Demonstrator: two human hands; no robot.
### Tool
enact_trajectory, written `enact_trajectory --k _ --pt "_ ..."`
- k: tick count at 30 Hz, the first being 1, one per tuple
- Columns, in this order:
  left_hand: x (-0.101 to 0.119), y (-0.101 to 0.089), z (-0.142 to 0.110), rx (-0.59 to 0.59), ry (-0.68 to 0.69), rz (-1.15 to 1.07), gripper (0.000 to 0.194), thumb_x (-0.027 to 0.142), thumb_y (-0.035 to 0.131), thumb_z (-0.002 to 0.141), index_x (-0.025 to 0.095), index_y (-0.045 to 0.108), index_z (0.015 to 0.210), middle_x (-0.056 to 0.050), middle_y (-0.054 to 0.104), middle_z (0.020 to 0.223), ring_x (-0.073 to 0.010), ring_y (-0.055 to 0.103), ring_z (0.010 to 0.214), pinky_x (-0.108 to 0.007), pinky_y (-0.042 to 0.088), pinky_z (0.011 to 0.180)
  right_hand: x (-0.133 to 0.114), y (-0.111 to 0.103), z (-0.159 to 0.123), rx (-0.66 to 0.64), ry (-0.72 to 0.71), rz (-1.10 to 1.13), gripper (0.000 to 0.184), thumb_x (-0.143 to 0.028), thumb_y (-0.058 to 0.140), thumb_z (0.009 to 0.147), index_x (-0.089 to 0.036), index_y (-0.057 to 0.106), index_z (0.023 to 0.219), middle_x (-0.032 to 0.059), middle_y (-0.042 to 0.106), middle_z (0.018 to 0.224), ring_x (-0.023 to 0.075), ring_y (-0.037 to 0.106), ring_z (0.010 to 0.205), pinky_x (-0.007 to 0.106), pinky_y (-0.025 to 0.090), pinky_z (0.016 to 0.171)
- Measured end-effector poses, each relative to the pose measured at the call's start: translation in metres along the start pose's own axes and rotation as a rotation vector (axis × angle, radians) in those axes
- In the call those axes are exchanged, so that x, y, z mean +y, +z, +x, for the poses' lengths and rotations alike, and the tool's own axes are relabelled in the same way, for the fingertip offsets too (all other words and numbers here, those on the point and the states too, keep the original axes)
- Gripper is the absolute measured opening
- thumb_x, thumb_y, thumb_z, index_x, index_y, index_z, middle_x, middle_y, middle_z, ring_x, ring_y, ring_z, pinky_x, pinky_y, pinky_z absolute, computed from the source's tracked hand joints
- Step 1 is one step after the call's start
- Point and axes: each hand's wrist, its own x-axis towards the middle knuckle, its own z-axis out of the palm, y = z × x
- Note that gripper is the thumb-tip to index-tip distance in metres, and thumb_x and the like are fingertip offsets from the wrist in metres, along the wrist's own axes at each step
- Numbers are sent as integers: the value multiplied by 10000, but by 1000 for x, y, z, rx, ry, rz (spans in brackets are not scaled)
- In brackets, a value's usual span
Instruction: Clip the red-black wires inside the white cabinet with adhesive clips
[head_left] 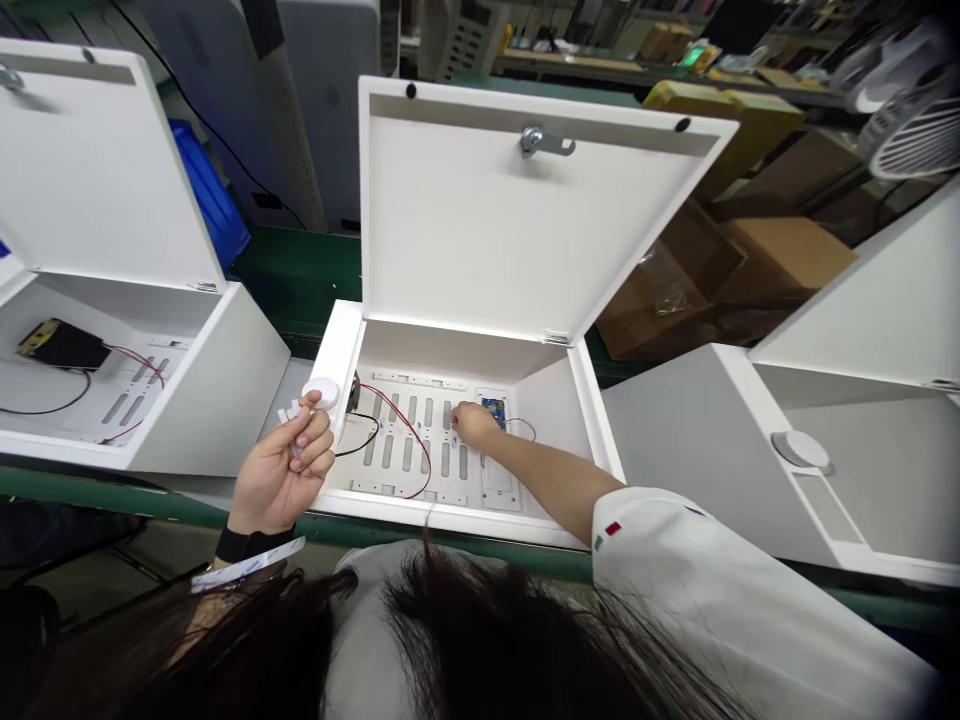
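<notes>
A white metal box point(461, 508) lies in front of me with its lid point(480, 220) raised. My right hand point(474, 424) reaches inside it, fingers pinched together low over the slotted floor; whatever they hold is hidden. Just beyond that hand sits a small blue circuit board point(494, 410). My left hand point(291, 460) is palm up at the box's left wall, closed on several small white pieces point(288, 412). Beside its fingertips is a round white disc point(321, 391) on the box's edge. Red wires point(420, 440) and a black cable point(373, 432) run along the floor.
Similar open boxes stand at left point(202, 400) and right point(705, 450) on a green bench point(292, 270). The left one holds a black component point(71, 347) with wires. Cardboard boxes point(780, 265) and a fan point(915, 140) are behind on the right. A blue bin point(206, 195) stands behind left.
</notes>
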Motion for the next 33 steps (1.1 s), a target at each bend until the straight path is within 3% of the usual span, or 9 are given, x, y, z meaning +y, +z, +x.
enact_trajectory --k 7,13,23,29,33 --pt "-3 -3 6 -42 -11 -40 148 105 456 954 129 552 1064 60 299 630 -21 269 422 -149 188 401 8 6 16 3 65 21 141 -283 687 805 -149 726 823 100 734 882 199 663 830 256 395 665" --pt "-2 -8 9 -77 15 -24 142 125 523 915 130 569 1050 61 276 623 -27 235 416 -145 178 398 19 11 36 -52 35 -5 56 -228 662 797 -192 679 759 78 740 816 203 669 812 273 397 659" --pt "-5 -8 7 -114 71 65 156 151 580 871 156 561 1025 61 313 606 -40 230 408 -147 201 402 24 18 43 -76 11 -18 186 -247 610 799 -260 570 618 70 720 730 253 680 775 328 446 665" --pt "-9 -7 2 -105 96 86 185 154 600 857 154 553 1036 66 321 597 -31 226 400 -139 190 393 19 17 35 18 -57 -65 136 -215 559 845 -224 595 713 65 701 757 208 660 755 286 406 640" --pt "-11 -7 1 -102 104 68 179 135 584 880 154 546 1054 66 325 609 -19 231 406 -132 192 398 14 8 24 -29 -15 -9 83 -259 646 823 -185 641 786 45 709 798 162 631 752 239 378 641"
